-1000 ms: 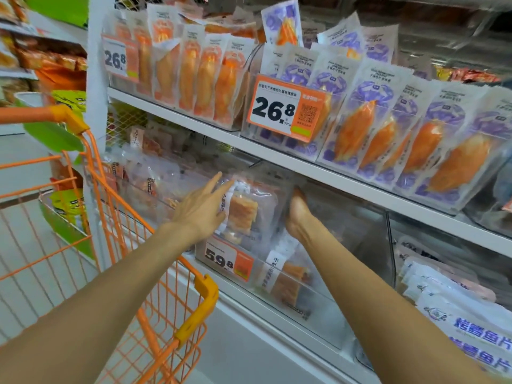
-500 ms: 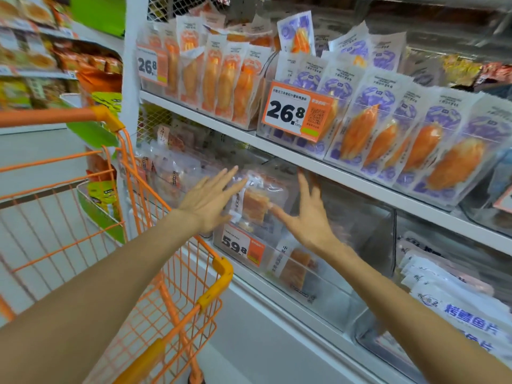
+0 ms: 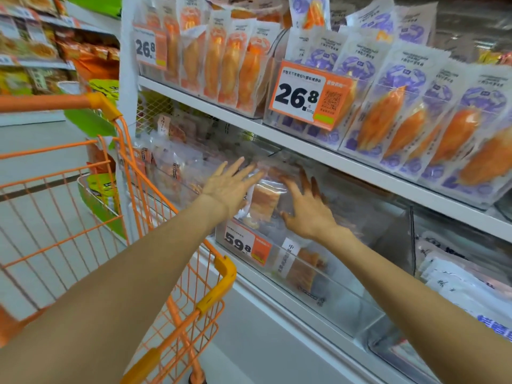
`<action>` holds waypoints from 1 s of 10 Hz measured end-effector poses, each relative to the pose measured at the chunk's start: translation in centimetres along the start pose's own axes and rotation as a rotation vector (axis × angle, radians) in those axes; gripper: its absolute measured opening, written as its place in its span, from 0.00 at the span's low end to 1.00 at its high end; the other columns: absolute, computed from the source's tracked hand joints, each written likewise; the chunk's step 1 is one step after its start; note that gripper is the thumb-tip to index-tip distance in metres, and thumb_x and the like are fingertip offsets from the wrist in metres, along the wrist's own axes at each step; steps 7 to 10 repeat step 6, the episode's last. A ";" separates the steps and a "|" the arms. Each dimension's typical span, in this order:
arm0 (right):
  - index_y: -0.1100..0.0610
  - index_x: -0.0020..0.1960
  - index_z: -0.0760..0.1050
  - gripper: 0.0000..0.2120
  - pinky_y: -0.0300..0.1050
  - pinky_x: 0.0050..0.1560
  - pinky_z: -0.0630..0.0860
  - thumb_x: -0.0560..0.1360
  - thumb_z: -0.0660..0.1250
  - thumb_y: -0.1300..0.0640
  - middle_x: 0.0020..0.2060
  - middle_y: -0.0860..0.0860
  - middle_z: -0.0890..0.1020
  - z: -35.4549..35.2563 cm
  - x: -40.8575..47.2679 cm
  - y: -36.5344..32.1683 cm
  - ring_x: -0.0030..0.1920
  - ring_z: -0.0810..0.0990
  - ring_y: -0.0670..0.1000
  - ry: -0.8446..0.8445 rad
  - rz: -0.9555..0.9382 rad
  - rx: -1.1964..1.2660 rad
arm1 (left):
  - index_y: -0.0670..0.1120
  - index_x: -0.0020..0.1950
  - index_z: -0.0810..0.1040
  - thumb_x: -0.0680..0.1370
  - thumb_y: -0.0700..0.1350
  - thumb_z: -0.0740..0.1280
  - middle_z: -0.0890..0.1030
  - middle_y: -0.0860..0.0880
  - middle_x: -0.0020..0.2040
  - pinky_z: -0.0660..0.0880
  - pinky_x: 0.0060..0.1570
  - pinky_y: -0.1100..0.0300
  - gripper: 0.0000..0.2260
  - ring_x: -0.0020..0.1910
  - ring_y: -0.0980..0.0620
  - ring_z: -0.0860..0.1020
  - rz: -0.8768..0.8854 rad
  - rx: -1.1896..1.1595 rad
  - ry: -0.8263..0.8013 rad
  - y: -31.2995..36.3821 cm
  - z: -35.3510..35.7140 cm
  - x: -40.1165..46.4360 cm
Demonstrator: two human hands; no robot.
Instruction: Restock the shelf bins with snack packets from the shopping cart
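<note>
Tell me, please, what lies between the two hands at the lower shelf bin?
In the head view, a clear snack packet with a brownish piece inside stands between the left hand and the right hand, above the 59.8 price tag.

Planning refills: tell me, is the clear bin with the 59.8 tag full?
Not full: the clear plastic bin shows bare space right of its few packets.

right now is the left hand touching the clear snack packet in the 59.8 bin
Touching. The head view shows the left hand's straight fingers overlapping the clear snack packet's left edge, no gap visible.
</note>
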State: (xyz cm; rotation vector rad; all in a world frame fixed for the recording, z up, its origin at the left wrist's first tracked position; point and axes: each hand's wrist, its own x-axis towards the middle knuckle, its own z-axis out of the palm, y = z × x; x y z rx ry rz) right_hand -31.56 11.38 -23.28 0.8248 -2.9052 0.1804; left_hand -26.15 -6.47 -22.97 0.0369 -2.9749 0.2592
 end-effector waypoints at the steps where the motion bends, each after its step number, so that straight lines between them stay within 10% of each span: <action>1: 0.46 0.78 0.39 0.32 0.61 0.74 0.43 0.81 0.52 0.45 0.77 0.51 0.37 -1.7 -2.2 -0.3 0.77 0.39 0.58 0.102 -0.149 -0.062 | 0.46 0.77 0.34 0.83 0.46 0.55 0.35 0.45 0.78 0.41 0.75 0.51 0.33 0.77 0.48 0.36 -0.034 -0.057 0.079 0.0 -1.2 -1.3; 3: 0.42 0.72 0.29 0.32 0.58 0.73 0.35 0.70 0.30 0.34 0.71 0.48 0.28 -0.6 -4.7 0.3 0.75 0.30 0.55 -0.063 -0.376 -0.235 | 0.44 0.76 0.31 0.84 0.53 0.49 0.33 0.43 0.77 0.40 0.75 0.53 0.31 0.77 0.48 0.36 0.004 -0.037 -0.081 0.6 -0.8 -3.7; 10: 0.45 0.74 0.31 0.34 0.59 0.76 0.40 0.70 0.25 0.34 0.72 0.49 0.30 0.3 -4.3 0.5 0.76 0.34 0.55 -0.045 -0.356 -0.266 | 0.46 0.76 0.31 0.84 0.54 0.49 0.32 0.46 0.77 0.39 0.75 0.53 0.31 0.76 0.48 0.35 -0.046 -0.167 -0.028 0.7 0.9 -2.6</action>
